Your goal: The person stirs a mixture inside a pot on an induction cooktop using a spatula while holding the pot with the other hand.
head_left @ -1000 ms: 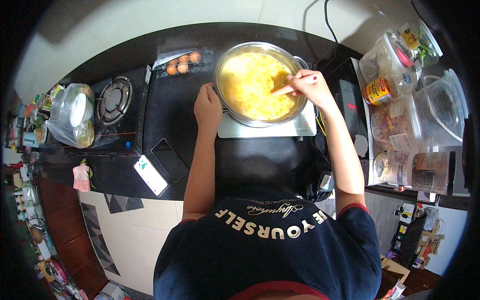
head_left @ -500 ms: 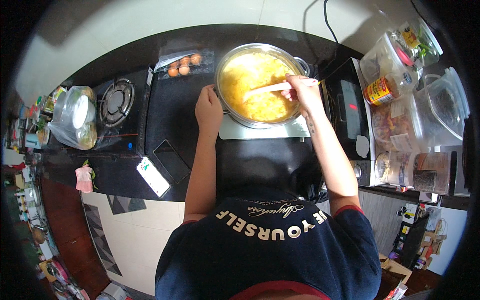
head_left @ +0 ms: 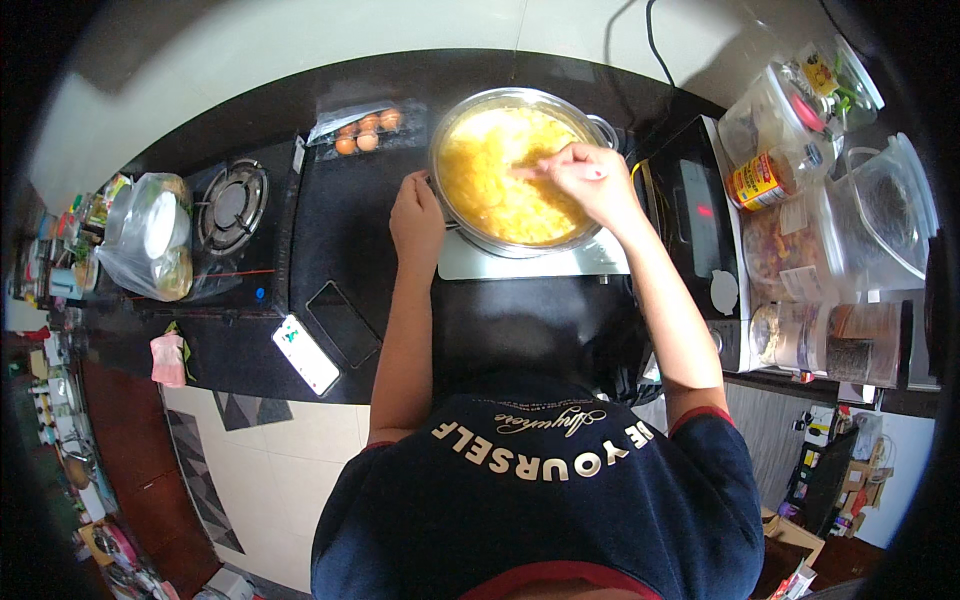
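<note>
A wide steel pot (head_left: pixel 565 242) stands on a white-topped cooker, filled with a bubbly yellow mixture (head_left: pixel 490 185) with soft pale lumps. My right hand (head_left: pixel 598 185) is over the pot's right half, closed around a pink long-handled stirring utensil (head_left: pixel 526 172). The lower end of the utensil is sunk in the mixture, so its shape is hidden. At the pot's left side, my left hand (head_left: pixel 416 215) is closed on the left handle, which its fingers mostly cover.
Brown eggs (head_left: pixel 367 130) lie in a clear pack behind left. A gas burner (head_left: pixel 233 203), a bagged container (head_left: pixel 160 235) and a phone (head_left: pixel 306 355) are to the left. Right of the pot, a black appliance (head_left: pixel 693 215) stands beside clear tubs (head_left: pixel 790 250) and a yellow-labelled jar (head_left: pixel 757 182).
My right hand has swung the utensil's handle, now steeper and mostly hidden behind the hand, with its dipped end farther right. My left hand stays at the pot's side.
</note>
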The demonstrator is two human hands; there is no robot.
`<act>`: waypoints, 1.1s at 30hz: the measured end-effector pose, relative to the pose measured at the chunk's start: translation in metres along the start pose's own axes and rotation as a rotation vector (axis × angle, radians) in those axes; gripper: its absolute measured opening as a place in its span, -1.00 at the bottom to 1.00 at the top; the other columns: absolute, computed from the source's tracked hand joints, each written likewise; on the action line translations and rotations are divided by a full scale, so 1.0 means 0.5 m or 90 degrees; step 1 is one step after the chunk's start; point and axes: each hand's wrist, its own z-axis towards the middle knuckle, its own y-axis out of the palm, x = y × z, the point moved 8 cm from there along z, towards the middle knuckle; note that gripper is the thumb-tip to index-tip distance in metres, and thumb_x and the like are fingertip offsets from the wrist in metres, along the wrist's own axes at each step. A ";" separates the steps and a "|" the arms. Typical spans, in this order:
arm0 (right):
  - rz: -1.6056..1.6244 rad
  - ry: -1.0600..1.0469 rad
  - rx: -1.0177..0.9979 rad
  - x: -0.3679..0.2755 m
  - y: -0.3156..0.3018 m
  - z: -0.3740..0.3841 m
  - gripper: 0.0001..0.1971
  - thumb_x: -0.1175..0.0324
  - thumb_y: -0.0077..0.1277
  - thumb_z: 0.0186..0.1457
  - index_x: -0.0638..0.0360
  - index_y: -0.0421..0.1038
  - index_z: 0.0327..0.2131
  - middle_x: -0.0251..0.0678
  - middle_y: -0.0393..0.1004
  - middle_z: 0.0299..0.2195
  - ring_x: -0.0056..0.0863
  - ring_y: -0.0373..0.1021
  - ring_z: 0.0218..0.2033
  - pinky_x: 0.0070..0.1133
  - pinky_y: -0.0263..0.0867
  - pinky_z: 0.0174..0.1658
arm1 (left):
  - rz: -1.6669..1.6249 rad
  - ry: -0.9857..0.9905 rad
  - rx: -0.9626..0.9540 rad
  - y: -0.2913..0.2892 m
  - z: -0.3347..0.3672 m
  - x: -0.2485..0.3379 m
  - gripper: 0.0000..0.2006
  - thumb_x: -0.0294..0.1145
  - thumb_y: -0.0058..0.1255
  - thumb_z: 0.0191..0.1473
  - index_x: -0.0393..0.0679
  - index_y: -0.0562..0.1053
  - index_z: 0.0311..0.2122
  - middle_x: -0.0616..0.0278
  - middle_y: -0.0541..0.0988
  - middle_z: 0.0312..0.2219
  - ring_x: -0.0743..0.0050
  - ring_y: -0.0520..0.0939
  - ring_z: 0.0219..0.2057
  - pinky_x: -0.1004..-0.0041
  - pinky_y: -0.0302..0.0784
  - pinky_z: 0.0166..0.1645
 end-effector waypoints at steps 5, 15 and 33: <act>-0.017 -0.009 -0.091 -0.023 -0.013 -0.025 -0.77 0.22 0.16 -0.09 0.21 0.49 -0.54 -0.31 0.46 -0.64 -0.67 0.38 -0.58 -0.64 0.26 -0.45 | -0.005 0.002 0.005 -0.002 -0.003 -0.008 -0.67 -0.28 -0.36 0.20 -0.26 0.43 -0.18 -0.08 0.54 -0.29 -0.03 0.55 -0.22 0.22 0.41 -0.13; 0.029 0.004 0.002 -0.036 -0.185 0.038 -0.81 0.32 0.17 -0.05 0.28 0.51 -0.45 -0.42 0.51 -0.54 -0.78 0.36 -0.49 -0.78 0.26 -0.41 | -0.011 -0.007 0.006 -0.003 -0.001 -0.010 -0.68 -0.29 -0.35 0.19 -0.26 0.43 -0.20 -0.09 0.55 -0.32 -0.05 0.55 -0.24 0.21 0.41 -0.15; 0.036 0.088 -0.145 0.077 0.029 0.134 -0.83 0.32 0.12 -0.18 0.24 0.52 -0.59 -0.34 0.49 -0.68 -0.68 0.41 -0.62 -0.68 0.34 -0.45 | -0.003 0.019 0.013 -0.005 -0.002 -0.004 -0.68 -0.30 -0.35 0.20 -0.27 0.43 -0.20 -0.09 0.55 -0.34 -0.05 0.56 -0.26 0.22 0.42 -0.18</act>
